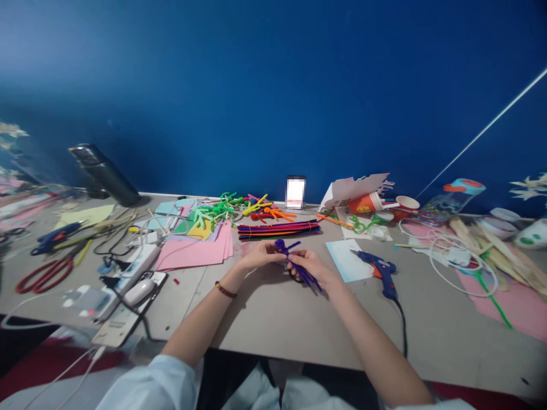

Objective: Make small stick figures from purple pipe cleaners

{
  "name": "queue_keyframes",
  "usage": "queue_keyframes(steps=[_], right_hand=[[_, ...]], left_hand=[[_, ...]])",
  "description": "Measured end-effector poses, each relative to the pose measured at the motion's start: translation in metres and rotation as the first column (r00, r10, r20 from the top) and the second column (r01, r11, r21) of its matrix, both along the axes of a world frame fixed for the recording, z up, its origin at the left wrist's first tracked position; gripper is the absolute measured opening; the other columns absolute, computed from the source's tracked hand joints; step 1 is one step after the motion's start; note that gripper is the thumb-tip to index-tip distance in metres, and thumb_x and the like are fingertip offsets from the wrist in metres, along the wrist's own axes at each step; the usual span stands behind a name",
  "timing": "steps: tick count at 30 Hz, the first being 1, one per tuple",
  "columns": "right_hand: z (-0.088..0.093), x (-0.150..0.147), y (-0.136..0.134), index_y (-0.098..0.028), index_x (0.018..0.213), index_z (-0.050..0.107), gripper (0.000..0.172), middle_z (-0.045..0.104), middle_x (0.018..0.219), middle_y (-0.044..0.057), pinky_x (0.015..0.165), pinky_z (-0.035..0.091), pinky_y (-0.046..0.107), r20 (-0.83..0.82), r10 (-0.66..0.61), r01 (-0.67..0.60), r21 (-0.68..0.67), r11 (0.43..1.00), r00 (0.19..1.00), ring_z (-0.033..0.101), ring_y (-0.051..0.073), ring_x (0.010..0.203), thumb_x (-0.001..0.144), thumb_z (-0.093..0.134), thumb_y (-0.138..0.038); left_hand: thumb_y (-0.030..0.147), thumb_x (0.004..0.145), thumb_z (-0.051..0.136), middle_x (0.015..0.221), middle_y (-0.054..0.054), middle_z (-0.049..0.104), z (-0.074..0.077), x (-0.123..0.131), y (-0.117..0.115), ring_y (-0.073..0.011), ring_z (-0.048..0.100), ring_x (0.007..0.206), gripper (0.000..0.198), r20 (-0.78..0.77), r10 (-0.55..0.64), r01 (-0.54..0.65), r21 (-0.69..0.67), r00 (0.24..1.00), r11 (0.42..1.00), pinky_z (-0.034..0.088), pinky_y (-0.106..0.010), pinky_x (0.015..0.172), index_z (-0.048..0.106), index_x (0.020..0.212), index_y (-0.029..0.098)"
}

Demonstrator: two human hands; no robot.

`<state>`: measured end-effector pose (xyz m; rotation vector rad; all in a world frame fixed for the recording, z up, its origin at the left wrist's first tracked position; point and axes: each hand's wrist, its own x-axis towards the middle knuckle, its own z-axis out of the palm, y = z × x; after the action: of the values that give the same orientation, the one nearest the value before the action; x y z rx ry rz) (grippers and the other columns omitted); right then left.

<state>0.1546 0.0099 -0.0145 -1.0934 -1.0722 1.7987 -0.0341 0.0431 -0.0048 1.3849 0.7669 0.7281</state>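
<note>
Between my two hands is a purple pipe cleaner figure [280, 245], with a coiled round top and several loose strands [311, 280] trailing down to the right. My left hand [264, 254] pinches it from the left, just under the coil. On the other side, my right hand [311, 264] grips the strands between thumb and fingers. Something dark and looped shows below the right fingers; I cannot make it out. Just beyond my hands lies a bundle of coloured pipe cleaners [277, 229], purple, red and orange.
A blue glue gun [382, 270] rests to the right by a pale blue sheet [348, 261]. Pink paper [192, 253], a pile of bent pipe cleaners [217, 210], a power strip [128, 279] and red-handled scissors [45, 275] lie left. A phone [296, 192] stands against the blue wall.
</note>
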Motion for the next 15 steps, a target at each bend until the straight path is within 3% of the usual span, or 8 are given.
queue_keyframes(steps=[4,10,15], right_hand=[[-0.002,-0.001,0.002,-0.015,0.081,0.064,0.029,0.067,0.061,0.001,0.041,0.045,0.016,0.027,-0.069,0.068,0.009,0.998,0.997,0.058,0.008,0.045,0.064,0.077,-0.034],[0.007,-0.004,-0.003,-0.014,0.078,0.065,0.027,0.068,0.065,0.003,0.041,0.043,0.017,0.104,-0.098,0.091,0.067,0.994,0.990,0.058,0.008,0.047,0.064,0.075,-0.035],[0.005,-0.008,-0.002,-0.014,0.074,0.065,0.029,0.066,0.061,0.002,0.047,0.046,0.020,0.116,-0.198,0.179,0.153,0.972,0.973,0.058,0.009,0.050,0.060,0.076,-0.037]], left_hand=[[0.033,0.066,0.075,0.085,-0.003,0.066,-0.001,0.000,0.001,-0.0128,0.059,0.075,0.031,0.076,0.080,-0.082,0.021,0.994,0.996,0.044,-0.024,0.072,0.065,0.088,0.015],[0.035,0.065,0.075,0.071,0.000,0.062,-0.005,0.006,0.001,-0.0102,0.055,0.064,0.028,0.064,0.193,-0.195,0.037,0.979,0.980,0.041,-0.022,0.062,0.063,0.080,0.014],[0.037,0.062,0.077,0.063,0.001,0.060,-0.002,0.016,-0.004,-0.0085,0.051,0.055,0.031,0.087,0.249,-0.250,-0.005,0.965,0.968,0.040,-0.022,0.056,0.062,0.074,0.013]])
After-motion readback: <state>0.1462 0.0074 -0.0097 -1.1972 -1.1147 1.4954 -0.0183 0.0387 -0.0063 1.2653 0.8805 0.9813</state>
